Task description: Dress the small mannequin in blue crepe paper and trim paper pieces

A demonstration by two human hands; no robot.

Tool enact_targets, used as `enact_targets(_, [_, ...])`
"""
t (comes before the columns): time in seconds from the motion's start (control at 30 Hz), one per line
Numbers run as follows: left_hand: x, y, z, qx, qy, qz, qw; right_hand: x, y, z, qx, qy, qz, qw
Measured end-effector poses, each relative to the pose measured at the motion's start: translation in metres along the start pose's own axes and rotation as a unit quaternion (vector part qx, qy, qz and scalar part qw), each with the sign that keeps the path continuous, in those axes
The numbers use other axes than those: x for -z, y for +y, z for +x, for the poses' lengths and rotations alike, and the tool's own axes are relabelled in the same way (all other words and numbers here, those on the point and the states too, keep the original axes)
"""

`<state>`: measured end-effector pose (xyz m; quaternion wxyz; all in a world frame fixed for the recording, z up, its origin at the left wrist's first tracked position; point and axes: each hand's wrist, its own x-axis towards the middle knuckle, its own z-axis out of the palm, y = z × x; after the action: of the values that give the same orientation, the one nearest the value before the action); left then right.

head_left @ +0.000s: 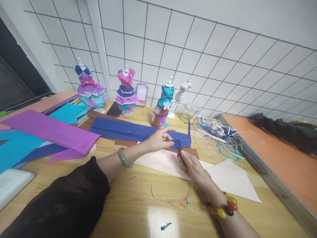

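Observation:
My left hand (159, 140), a jade-like bangle on its wrist, pinches a small dark blue fabric piece (176, 144) between thumb and fingertips. Close against it on the right, my right hand (190, 165) is closed round dark scissors (179, 150), mostly hidden by the fingers, with the blades at the blue piece. Behind both hands lies a long folded strip of blue fabric (119, 129) over brown fabric (194, 152). Beneath them, a pale pink sheet (160, 161) stretches across the wooden table (119, 205).
Dressed mini mannequins (125, 92) stand along the tiled wall, with a bare one (182, 91) and a glass jar (189, 113). Purple fabric (52, 132) and turquoise fabric (22, 148) lie left, near a white device (15, 185). A tangle of trimmings (215, 129) sits right. Fabric scraps (165, 226) lie in front.

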<state>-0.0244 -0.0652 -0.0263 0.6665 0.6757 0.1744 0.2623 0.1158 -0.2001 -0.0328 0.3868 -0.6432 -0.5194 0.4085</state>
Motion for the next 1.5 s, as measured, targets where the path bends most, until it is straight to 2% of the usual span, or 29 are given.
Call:
enact_targets(0.43, [-0.004,0.003,-0.003,0.025,-0.011,0.002,1.0,0.0,-0.003,-0.001,0.027,0.021,-0.019,0.999])
enact_targets(0.67, [-0.005,0.001,0.0,0.024,0.001,-0.008,1.0,0.0,0.003,0.002,-0.004,-0.002,0.021,1.0])
enact_targets(0.83, [-0.006,-0.002,-0.002,0.021,0.0,0.003,1.0,0.001,0.005,0.003,0.01,-0.002,0.014,1.0])
enact_targets(1.07, [-0.006,-0.003,-0.002,0.049,-0.007,-0.018,0.999,0.001,0.002,0.001,0.027,0.014,-0.004,1.0])
enact_targets(1.2, [-0.006,-0.003,-0.001,0.069,0.007,-0.055,0.996,0.001,0.002,0.001,0.012,0.009,0.006,1.0])
enact_targets(1.3, [-0.008,-0.002,-0.001,0.067,0.02,-0.071,0.995,0.001,0.004,0.002,0.007,0.005,0.009,1.0])
enact_targets(1.5, [-0.014,-0.002,-0.004,0.059,0.007,-0.072,0.996,0.0,0.003,0.001,0.018,0.006,0.015,1.0])
